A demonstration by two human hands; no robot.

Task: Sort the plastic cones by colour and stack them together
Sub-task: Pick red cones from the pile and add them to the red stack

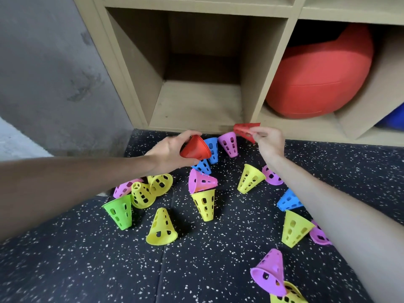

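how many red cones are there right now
2: one red cone gripped in the left hand, another pinched in the right hand. More may be hidden under arms.

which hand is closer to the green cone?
Left. The left hand, holding a red cone, is above the green cone; the right hand is farther, up and right.
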